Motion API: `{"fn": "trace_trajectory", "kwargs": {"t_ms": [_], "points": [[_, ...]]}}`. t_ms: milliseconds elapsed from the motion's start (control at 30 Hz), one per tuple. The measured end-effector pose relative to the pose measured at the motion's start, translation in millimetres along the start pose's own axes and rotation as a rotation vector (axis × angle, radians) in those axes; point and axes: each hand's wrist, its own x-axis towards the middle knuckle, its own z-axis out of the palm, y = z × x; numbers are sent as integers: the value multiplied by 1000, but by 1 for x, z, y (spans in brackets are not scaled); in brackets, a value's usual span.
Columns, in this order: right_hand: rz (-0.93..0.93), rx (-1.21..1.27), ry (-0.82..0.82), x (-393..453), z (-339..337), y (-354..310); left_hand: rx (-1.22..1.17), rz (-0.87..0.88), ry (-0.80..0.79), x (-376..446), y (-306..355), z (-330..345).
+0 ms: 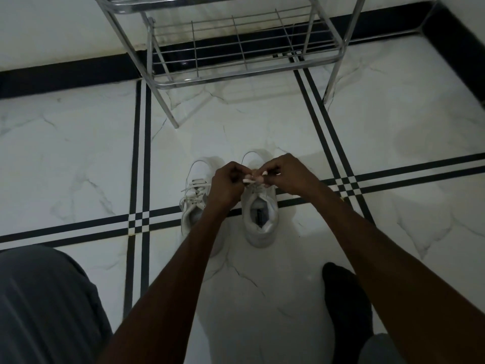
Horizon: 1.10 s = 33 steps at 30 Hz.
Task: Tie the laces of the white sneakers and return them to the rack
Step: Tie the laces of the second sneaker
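Note:
Two white sneakers stand side by side on the tiled floor, toes pointing away from me. Over the right sneaker (pixel 260 219), my left hand (pixel 228 183) and my right hand (pixel 288 174) each pinch a piece of its white lace (pixel 251 180) above the tongue. The left sneaker (pixel 193 203) lies partly under my left forearm, and its laces are loosely crossed. A chrome wire shoe rack (pixel 236 59) stands beyond the shoes against the wall, its lower shelf bare.
The floor is white marble tile with black stripe lines (pixel 143 153). A black skirting band (pixel 65 74) runs along the wall. My grey-trousered knee (pixel 44 306) fills the lower left, and my black-socked foot (pixel 343 298) rests at lower right.

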Motion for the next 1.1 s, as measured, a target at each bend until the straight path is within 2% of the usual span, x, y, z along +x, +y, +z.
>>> {"fn": "trace_trajectory", "kwargs": {"t_ms": [67,167,267,333,433,533,600,667,800,867,1100], "points": [[-70,-262,10,4,-4,-5,-8,4,-15,1,0,1],[-122,-382,145,5,6,-4,-42,20,-25,1,0,0],[-123,-330,324,1,20,4,-68,39,-30,0,-3,-1],[-116,-207,393,0,24,4,-32,60,-68,3,-6,1],[-60,-51,430,2,23,1,82,114,-125,8,-7,4],[1,-12,398,1,18,4,156,98,-85,11,-6,3],[54,50,352,-5,14,8,222,54,-17,11,-4,0],[120,86,321,-12,4,16,354,82,57,7,-2,-5],[509,273,402,-33,-16,44,764,68,170,-16,-14,-25],[630,348,387,-40,-14,55,819,28,176,-29,-18,-28],[734,270,462,-25,-7,60,1029,89,186,-40,-15,-23]]}}
